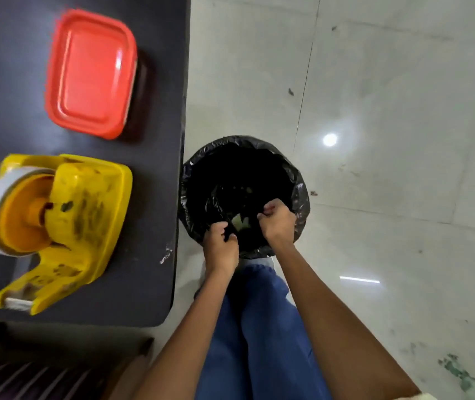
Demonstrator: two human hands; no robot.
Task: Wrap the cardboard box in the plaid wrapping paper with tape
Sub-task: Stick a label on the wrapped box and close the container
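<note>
Neither the cardboard box nor the plaid wrapping paper can be made out. A yellow tape dispenser (57, 226) with a white tape roll lies on the dark table (149, 140) to my left. Both my hands are down at the near rim of a bin lined with a black bag (242, 174) on the floor. My left hand (220, 243) has its fingers curled into the black liner. My right hand (276, 223) is curled at the liner's edge beside it. A small pale scrap (238, 221) shows inside the bin between the two hands.
A red-lidded plastic container (89, 73) sits farther back on the table. A blurred brown object with dark stripes (43, 368) is at the bottom left. Pale tiled floor (389, 168) spreads to the right. My legs in blue trousers (259, 336) are below the bin.
</note>
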